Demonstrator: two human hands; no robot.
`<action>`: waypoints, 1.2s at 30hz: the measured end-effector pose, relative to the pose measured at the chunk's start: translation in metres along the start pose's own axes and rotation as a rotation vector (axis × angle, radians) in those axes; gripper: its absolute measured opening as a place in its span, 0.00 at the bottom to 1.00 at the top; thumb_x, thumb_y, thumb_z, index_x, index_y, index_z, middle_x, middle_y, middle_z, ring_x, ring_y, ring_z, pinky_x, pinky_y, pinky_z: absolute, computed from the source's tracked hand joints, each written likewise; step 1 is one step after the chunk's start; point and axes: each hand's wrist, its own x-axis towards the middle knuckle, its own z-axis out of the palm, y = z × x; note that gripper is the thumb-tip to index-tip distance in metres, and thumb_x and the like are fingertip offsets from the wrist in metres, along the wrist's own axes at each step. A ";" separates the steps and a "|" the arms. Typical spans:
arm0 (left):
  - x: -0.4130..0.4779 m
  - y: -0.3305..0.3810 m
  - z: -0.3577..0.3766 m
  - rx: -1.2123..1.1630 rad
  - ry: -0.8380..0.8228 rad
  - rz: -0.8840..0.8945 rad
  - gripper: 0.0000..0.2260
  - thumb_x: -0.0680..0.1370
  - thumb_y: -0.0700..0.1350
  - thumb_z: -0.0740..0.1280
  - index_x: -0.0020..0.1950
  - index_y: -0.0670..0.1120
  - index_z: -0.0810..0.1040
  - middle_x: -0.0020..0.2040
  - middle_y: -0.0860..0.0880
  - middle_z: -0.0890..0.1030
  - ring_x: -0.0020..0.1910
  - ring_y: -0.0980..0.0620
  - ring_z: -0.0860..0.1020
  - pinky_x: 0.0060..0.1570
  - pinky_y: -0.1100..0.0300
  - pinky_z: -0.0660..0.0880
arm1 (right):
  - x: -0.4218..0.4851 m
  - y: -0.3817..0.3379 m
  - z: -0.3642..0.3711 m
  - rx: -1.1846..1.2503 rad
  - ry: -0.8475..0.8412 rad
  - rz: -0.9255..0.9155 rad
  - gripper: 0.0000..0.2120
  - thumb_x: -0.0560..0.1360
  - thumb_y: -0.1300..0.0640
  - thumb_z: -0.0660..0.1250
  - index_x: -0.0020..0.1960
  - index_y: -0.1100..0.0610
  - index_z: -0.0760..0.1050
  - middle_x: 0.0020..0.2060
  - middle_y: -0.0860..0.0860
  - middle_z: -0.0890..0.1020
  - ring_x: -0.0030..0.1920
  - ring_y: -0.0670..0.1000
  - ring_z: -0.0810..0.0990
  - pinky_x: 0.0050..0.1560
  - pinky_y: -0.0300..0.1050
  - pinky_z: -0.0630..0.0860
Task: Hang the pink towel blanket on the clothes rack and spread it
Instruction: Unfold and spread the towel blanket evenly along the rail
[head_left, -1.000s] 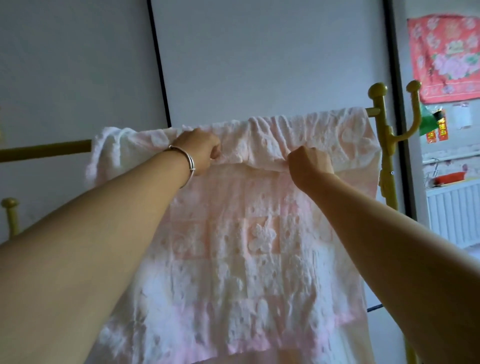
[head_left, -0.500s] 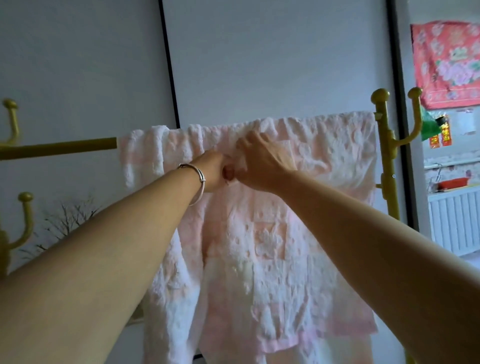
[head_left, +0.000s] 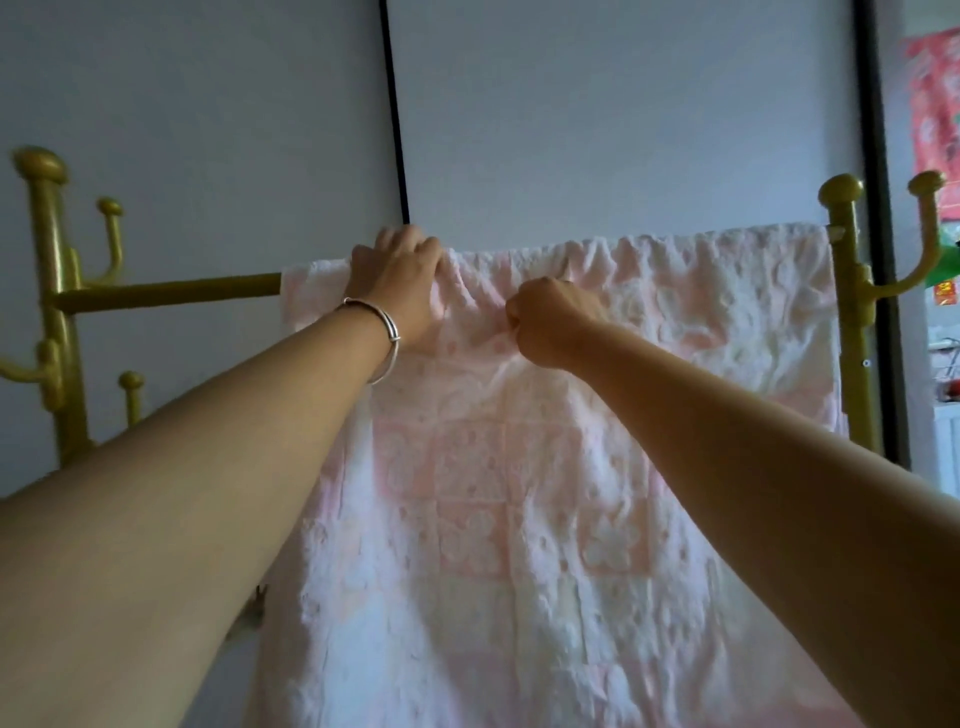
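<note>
Pink towel blanket on rack, in left hand, right hand

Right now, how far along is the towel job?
Done: the towel hangs over the bar. In hand: the left hand grips its top on the bar; the right hand pinches a fold. Left: the top is bunched, bare bar shows at left, so spreading seems unfinished.

Left hand curled; right hand fisted — both raised.
</note>
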 end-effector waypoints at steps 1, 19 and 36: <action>-0.001 -0.003 -0.001 0.080 -0.023 -0.039 0.18 0.72 0.39 0.65 0.62 0.45 0.71 0.64 0.43 0.70 0.64 0.41 0.67 0.59 0.48 0.67 | 0.000 -0.002 0.001 -0.012 0.004 -0.001 0.13 0.73 0.67 0.58 0.50 0.58 0.80 0.51 0.55 0.82 0.47 0.55 0.80 0.28 0.39 0.68; -0.001 -0.077 -0.015 -0.042 -0.078 -0.362 0.09 0.79 0.42 0.60 0.58 0.47 0.75 0.63 0.42 0.71 0.64 0.39 0.68 0.62 0.45 0.67 | 0.042 -0.080 -0.011 0.123 0.239 0.028 0.12 0.75 0.71 0.56 0.57 0.64 0.70 0.52 0.61 0.80 0.52 0.62 0.79 0.41 0.50 0.71; -0.050 -0.107 -0.012 -0.056 -0.282 -0.296 0.05 0.74 0.37 0.63 0.47 0.38 0.76 0.56 0.38 0.78 0.54 0.39 0.77 0.52 0.51 0.76 | 0.021 -0.099 0.019 0.031 0.095 -0.003 0.12 0.78 0.59 0.59 0.58 0.59 0.77 0.52 0.58 0.83 0.51 0.59 0.82 0.45 0.46 0.75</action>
